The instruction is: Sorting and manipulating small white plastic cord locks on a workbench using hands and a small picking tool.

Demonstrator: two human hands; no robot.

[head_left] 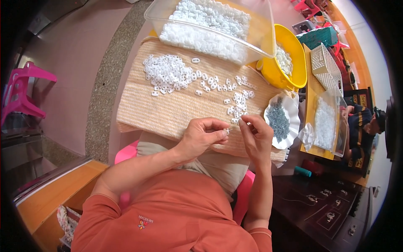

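Observation:
My left hand [202, 137] pinches a small white plastic piece [227, 130] between thumb and forefinger, over the near edge of the striped towel [151, 110]. Just to its right, my right hand [257, 136] has thumb and forefinger closed together; anything between them is too small to make out. Beyond both hands lies a loose group of white two-holed plastic pieces [240, 101]. A bigger heap of such pieces [168, 72] sits at the far left of the towel. Tiny dark grey parts [278, 119] fill a white fluted dish [295, 114] beside my right hand.
At the back stands a clear plastic bin [262, 40] full of white pieces. A yellow bucket [300, 69] holds more. Farther right are a white perforated basket [326, 67] and a clear tub [341, 126], with another person [364, 130] beyond. A pink stool [25, 90] stands left.

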